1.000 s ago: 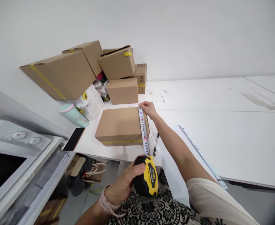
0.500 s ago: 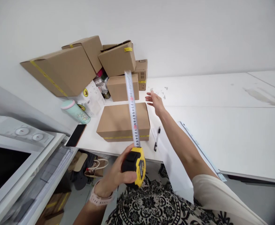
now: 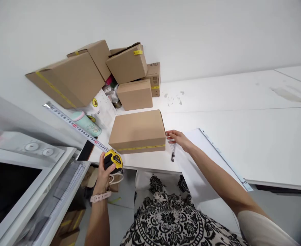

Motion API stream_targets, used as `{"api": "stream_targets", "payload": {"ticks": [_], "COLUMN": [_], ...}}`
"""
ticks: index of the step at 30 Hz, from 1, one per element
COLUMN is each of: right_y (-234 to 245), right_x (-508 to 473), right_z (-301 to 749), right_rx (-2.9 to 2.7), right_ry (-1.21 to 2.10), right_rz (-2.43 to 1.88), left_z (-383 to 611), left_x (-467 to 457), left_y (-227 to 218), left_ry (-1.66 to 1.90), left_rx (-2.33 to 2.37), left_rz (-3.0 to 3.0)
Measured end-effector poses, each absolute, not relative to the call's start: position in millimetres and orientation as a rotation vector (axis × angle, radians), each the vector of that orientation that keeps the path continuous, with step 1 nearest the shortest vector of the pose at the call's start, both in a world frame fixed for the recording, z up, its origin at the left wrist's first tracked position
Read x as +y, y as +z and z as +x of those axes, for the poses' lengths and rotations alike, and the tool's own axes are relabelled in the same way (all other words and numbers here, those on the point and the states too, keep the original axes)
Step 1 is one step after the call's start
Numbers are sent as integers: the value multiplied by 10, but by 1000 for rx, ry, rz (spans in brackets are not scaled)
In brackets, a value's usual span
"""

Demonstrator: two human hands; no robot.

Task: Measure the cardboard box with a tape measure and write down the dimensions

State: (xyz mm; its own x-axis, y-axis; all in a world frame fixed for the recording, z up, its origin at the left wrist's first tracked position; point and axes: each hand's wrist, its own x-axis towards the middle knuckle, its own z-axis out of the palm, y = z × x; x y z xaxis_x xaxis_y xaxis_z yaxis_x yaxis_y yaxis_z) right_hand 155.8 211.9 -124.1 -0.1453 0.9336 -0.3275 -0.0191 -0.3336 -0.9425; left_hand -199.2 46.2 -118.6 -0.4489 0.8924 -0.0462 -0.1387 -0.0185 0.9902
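Note:
My left hand [image 3: 104, 169] grips a yellow and black tape measure [image 3: 114, 159] at the table's front edge, left of a closed cardboard box [image 3: 137, 130]. Its blade [image 3: 75, 127] stays pulled out, slanting up and left over a mint green bottle [image 3: 87, 123]. My right hand [image 3: 178, 138] rests at the box's near right corner, fingers loosely curled and pointing at the box with nothing in them. A black pen [image 3: 173, 155] lies just below that hand, beside a large white sheet [image 3: 204, 150].
Several cardboard boxes [image 3: 94, 71] are piled against the wall at the back left, with a white packet and small jars between them. A black phone [image 3: 86, 150] lies at the table's left edge. A white machine [image 3: 19, 171] stands at the left. Bags sit under the table.
My left hand swung the tape measure from upright in front of the box down to its left, the blade now pointing left. My right hand came back from the box's far corner to its near right corner.

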Motion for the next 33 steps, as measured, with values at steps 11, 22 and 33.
{"api": "stream_targets", "payload": {"ticks": [11,22,33], "right_y": [-675,-584,-361], "right_x": [1727,1811,2571], "right_z": [1594,1464,1414], "right_rx": [-1295,-1329,-1271], "right_ry": [1300,1081,1015], "right_rz": [-1202,-1271,-933], "left_z": [-1992,-1592,-264], "left_x": [510,353,30], "left_y": [-519,-20,-149], "left_ry": [1633,1660,855], "left_rx": [1137,1216,847], "left_rz": [801,918,515]}}
